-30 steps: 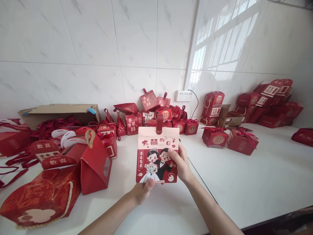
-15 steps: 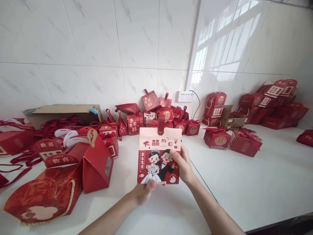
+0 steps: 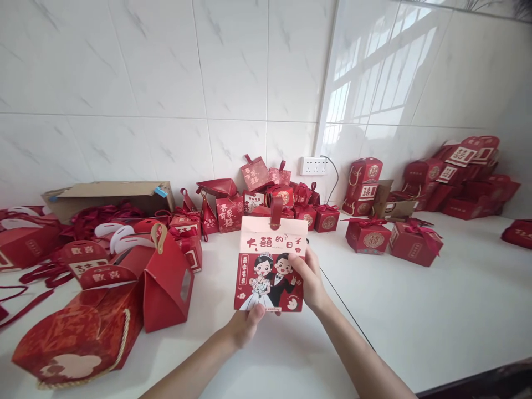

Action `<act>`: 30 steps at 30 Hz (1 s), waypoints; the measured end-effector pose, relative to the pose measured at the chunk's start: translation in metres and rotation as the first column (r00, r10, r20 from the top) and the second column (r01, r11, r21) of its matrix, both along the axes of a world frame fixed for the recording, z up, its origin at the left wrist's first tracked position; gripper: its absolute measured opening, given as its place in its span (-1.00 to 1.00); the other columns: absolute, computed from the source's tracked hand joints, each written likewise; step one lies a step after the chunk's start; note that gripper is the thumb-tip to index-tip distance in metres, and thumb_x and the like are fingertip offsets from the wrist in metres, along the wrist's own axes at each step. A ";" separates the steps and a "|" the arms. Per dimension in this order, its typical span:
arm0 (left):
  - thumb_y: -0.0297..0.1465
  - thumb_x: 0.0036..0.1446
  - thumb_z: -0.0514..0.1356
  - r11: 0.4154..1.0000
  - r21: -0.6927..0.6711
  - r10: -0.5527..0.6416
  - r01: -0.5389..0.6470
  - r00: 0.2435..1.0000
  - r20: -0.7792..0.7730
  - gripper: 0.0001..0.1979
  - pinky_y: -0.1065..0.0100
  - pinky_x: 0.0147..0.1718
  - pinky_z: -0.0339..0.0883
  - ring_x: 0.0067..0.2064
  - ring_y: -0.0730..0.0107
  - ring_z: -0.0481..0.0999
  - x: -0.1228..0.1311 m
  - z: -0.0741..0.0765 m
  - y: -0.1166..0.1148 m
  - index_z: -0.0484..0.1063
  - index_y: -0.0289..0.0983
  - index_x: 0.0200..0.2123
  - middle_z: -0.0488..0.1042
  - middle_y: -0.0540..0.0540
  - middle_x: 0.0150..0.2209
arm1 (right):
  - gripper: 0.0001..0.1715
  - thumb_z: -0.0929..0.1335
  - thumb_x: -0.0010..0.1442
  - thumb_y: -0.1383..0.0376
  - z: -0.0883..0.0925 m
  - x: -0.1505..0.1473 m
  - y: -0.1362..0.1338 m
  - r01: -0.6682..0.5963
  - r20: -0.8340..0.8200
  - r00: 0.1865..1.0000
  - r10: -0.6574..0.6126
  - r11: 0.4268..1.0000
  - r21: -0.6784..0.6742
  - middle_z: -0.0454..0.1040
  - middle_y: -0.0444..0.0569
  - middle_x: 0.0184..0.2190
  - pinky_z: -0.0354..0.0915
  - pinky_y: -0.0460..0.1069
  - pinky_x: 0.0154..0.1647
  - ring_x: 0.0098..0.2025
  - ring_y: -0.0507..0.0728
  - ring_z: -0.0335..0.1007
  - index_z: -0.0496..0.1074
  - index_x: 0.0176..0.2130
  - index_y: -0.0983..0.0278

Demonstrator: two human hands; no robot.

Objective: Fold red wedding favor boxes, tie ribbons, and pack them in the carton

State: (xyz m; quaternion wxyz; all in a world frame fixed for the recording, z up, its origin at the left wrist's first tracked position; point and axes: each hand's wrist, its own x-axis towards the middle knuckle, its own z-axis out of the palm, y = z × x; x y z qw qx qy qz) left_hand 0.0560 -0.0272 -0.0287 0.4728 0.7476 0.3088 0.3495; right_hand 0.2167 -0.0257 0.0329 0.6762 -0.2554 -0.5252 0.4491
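Left hand gripping bottom edge, right hand gripping right side of couple-print box | place: above table, between its near and far edges | step: seemingly holding it face-on | next move: would call for an even two-handed grip

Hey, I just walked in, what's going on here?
A person holds up a printed gift box, its cartoon couple facing them. The left hand grips its bottom edge, the right hand its right side. Other red boxes sit on the white table, with a cardboard box near the wall.
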 end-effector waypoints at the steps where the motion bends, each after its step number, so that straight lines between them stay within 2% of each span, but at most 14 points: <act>1: 0.29 -0.01 -0.18 1.000 0.004 -0.001 0.001 1.000 -0.005 -0.20 0.06 0.08 0.21 0.09 -0.02 0.35 0.000 0.000 0.000 0.53 -0.24 -0.41 0.52 -0.23 -0.08 | -0.66 0.39 0.09 0.07 0.000 0.000 0.000 -0.003 0.000 1.000 0.003 1.000 -0.005 0.56 -0.05 -0.29 0.41 0.04 -0.24 -0.31 0.17 0.50 0.39 -0.21 0.23; 4: 0.29 -0.02 -0.14 1.000 -0.007 -0.008 0.008 0.999 0.031 -0.22 0.04 0.14 0.16 0.10 -0.04 0.35 0.002 0.003 0.000 0.53 -0.25 -0.39 0.49 -0.26 -0.03 | -0.65 0.39 0.08 0.05 -0.001 -0.003 0.000 0.008 0.013 1.000 -0.008 1.000 -0.005 0.55 -0.04 -0.26 0.40 0.04 -0.23 -0.29 0.18 0.49 0.38 -0.23 0.23; 7: 0.28 -0.03 -0.07 0.997 -0.079 0.024 -0.011 0.986 0.166 -0.23 0.03 0.24 0.02 0.15 -0.04 0.32 0.006 0.002 0.001 0.51 -0.27 -0.26 0.50 -0.26 -0.05 | -0.53 0.41 0.04 0.01 0.001 -0.002 0.004 0.033 0.009 0.999 -0.033 0.999 -0.005 0.52 -0.02 -0.19 0.39 0.04 -0.23 -0.25 0.19 0.48 0.35 -0.13 0.22; 9: 0.28 -0.04 -0.04 0.987 -0.158 0.074 -0.035 0.965 0.250 -0.22 0.03 0.25 0.01 0.17 -0.04 0.30 0.008 0.000 0.002 0.49 -0.29 -0.18 0.51 -0.25 -0.06 | -0.41 0.44 -0.02 -0.05 0.004 0.004 0.011 0.145 -0.094 0.985 -0.146 0.989 -0.017 0.49 -0.04 -0.18 0.38 0.02 -0.28 -0.27 0.15 0.45 0.30 -0.10 0.19; 11: 0.26 -0.06 0.01 0.973 -0.226 0.122 -0.056 0.950 0.287 -0.23 0.05 0.24 0.05 0.17 -0.02 0.31 0.009 -0.002 0.004 0.46 -0.29 -0.13 0.51 -0.22 -0.06 | -0.43 0.46 -0.07 -0.10 0.008 0.016 0.020 0.334 -0.273 0.900 -0.339 0.940 -0.065 0.44 -0.15 -0.36 0.33 -0.04 -0.38 -0.39 0.05 0.39 0.28 -0.23 0.20; 12: 0.26 -0.08 0.04 0.964 -0.257 0.146 -0.069 0.945 0.293 -0.23 0.06 0.22 0.09 0.14 -0.01 0.34 0.011 -0.002 0.004 0.44 -0.28 -0.11 0.51 -0.21 -0.07 | -0.46 0.44 -0.05 -0.11 0.010 0.024 0.025 0.404 -0.348 0.842 -0.413 0.909 -0.102 0.35 -0.22 -0.49 0.29 -0.07 -0.43 -0.48 0.00 0.31 0.25 -0.34 0.21; 14: 0.26 -0.11 0.06 0.940 -0.331 0.185 -0.082 0.939 0.291 -0.22 0.07 0.12 0.22 0.06 0.00 0.42 0.013 0.001 0.004 0.42 -0.27 -0.09 0.53 -0.19 -0.10 | -0.44 0.37 0.06 -0.12 0.012 0.037 0.034 0.442 -0.415 0.778 -0.472 0.880 -0.171 0.06 -0.33 -0.67 0.18 -0.11 -0.54 -0.63 -0.07 0.07 0.09 -0.50 0.22; 17: 0.29 -0.14 0.02 0.901 -0.423 0.231 -0.097 0.933 0.277 -0.19 0.11 -0.09 0.36 -0.09 0.02 0.50 0.017 0.007 0.004 0.40 -0.28 -0.12 0.55 -0.19 -0.19 | -0.44 0.25 0.20 -0.09 0.010 0.045 0.042 0.408 -0.390 0.793 -0.469 0.883 -0.231 -0.13 -0.36 -0.70 0.08 -0.11 -0.60 -0.68 -0.09 -0.17 0.00 -0.55 0.22; 19: 0.27 -0.11 -0.02 0.899 -0.424 0.237 -0.112 0.938 0.254 -0.22 0.14 -0.14 0.35 -0.14 0.06 0.51 0.018 0.009 0.005 0.40 -0.29 -0.16 0.57 -0.20 -0.26 | -0.53 0.30 0.17 0.02 0.008 0.043 0.042 0.414 -0.387 0.795 -0.467 0.884 -0.216 -0.07 -0.35 -0.68 0.13 -0.11 -0.56 -0.66 -0.09 -0.09 0.04 -0.53 0.22; 21: 0.25 -0.06 -0.06 0.913 -0.389 0.220 -0.122 0.951 0.216 -0.27 0.15 -0.13 0.33 -0.18 0.10 0.52 0.016 0.008 0.007 0.40 -0.28 -0.20 0.57 -0.18 -0.30 | -0.62 0.39 0.01 0.15 0.007 0.037 0.039 0.408 -0.407 0.802 -0.438 0.898 -0.165 0.15 -0.29 -0.58 0.23 -0.08 -0.45 -0.56 -0.07 0.17 0.08 -0.48 0.22; 23: 0.22 -0.02 -0.07 0.933 -0.334 0.201 -0.132 0.962 0.182 -0.31 0.15 -0.10 0.32 -0.20 0.12 0.51 0.014 0.006 0.009 0.39 -0.27 -0.24 0.57 -0.17 -0.31 | -0.61 0.43 -0.13 0.25 0.007 0.031 0.035 0.416 -0.391 0.821 -0.417 0.905 -0.092 0.33 -0.19 -0.34 0.31 -0.04 -0.30 -0.31 0.01 0.37 0.13 -0.40 0.21; 25: 0.20 0.01 -0.05 0.949 -0.270 0.213 -0.162 0.962 0.171 -0.36 0.15 -0.07 0.31 -0.15 0.11 0.50 0.012 0.006 0.010 0.39 -0.27 -0.28 0.56 -0.16 -0.25 | -0.55 0.44 -0.14 0.26 0.007 0.026 0.030 0.443 -0.299 0.854 -0.425 0.896 -0.010 0.36 -0.11 -0.13 0.31 0.01 -0.15 -0.09 0.09 0.37 0.19 -0.27 0.19; 28: 0.19 0.00 -0.02 0.958 -0.197 0.235 -0.208 0.964 0.125 -0.38 0.13 0.00 0.30 -0.06 0.04 0.47 0.009 0.011 0.011 0.41 -0.28 -0.34 0.54 -0.19 -0.18 | -0.46 0.43 -0.01 0.13 0.007 0.023 0.026 0.424 -0.079 0.904 -0.421 0.906 0.018 0.40 -0.03 -0.15 0.31 0.05 -0.15 -0.10 0.14 0.38 0.21 -0.08 0.18; 30: 0.19 -0.01 -0.01 0.964 -0.165 0.225 -0.207 0.969 0.102 -0.35 0.11 0.03 0.30 0.00 -0.01 0.44 0.009 0.015 0.010 0.43 -0.29 -0.29 0.52 -0.21 -0.11 | -0.49 0.43 0.00 0.04 0.008 0.023 0.024 0.417 0.028 0.909 -0.416 0.908 -0.049 0.43 -0.02 -0.25 0.30 0.02 -0.26 -0.21 0.14 0.39 0.28 -0.14 0.23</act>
